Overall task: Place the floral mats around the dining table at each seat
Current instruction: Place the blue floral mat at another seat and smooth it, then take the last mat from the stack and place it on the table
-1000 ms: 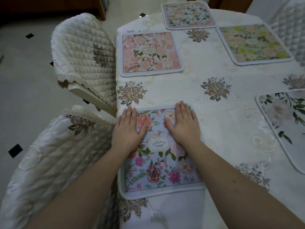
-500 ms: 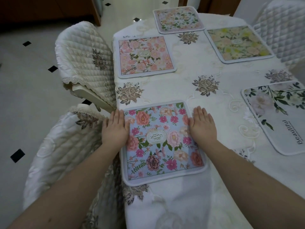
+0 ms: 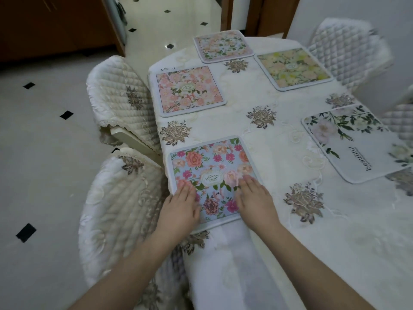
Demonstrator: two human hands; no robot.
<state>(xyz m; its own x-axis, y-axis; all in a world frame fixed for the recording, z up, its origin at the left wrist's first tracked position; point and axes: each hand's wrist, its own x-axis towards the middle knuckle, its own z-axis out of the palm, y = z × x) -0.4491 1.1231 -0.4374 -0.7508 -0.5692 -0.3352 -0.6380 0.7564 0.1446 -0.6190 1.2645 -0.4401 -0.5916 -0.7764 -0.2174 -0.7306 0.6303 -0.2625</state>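
A blue floral mat lies flat near the table's left edge, in front of the nearest chair. My left hand rests flat on its near left corner, fingers straight. My right hand presses flat on its near right part. Further along the left side lies a pink floral mat. A pale floral mat sits at the far end. A yellow-green mat and a white mat with green leaves lie along the right side.
The table wears a cream embroidered cloth. Quilted cream chairs stand at the left, one near and one further, and another at the far right. Pale tiled floor lies to the left.
Both hands slid from the mat's outer side edges back toward me onto its near part. The view pulled back and shows more of the table.
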